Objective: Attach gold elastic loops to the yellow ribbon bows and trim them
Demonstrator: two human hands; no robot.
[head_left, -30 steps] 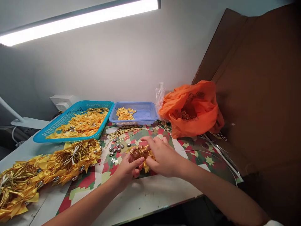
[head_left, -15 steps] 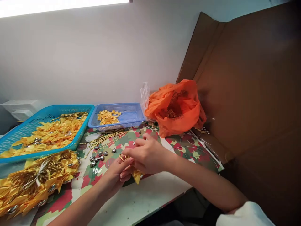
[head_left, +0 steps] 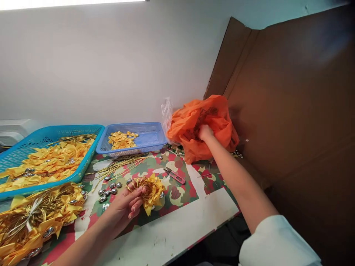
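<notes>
My left hand [head_left: 130, 202] is closed around a bunch of yellow ribbon bows [head_left: 153, 192] with gold cord loops and silver bells, above the patterned table cover. My right hand [head_left: 205, 132] reaches into the open orange plastic bag [head_left: 191, 146]; its fingers are hidden inside, so what they touch cannot be seen. Close to the left hand lie several loose silver bells [head_left: 113, 188]. Small thread snips [head_left: 174, 175] with a reddish handle rest on the cover between the two hands.
A teal basket [head_left: 93, 159] piled with yellow bows and a smaller blue basket [head_left: 149, 138] with bows stand at the back. Gold cords [head_left: 119, 166] lie before them. At the left is a tied bundle of bows [head_left: 55, 207]. Brown cardboard [head_left: 291, 111] rises on the right.
My right hand has left the bow bunch and moved up and right into the orange bag. My left hand keeps hold of the bunch. The snips are now visible.
</notes>
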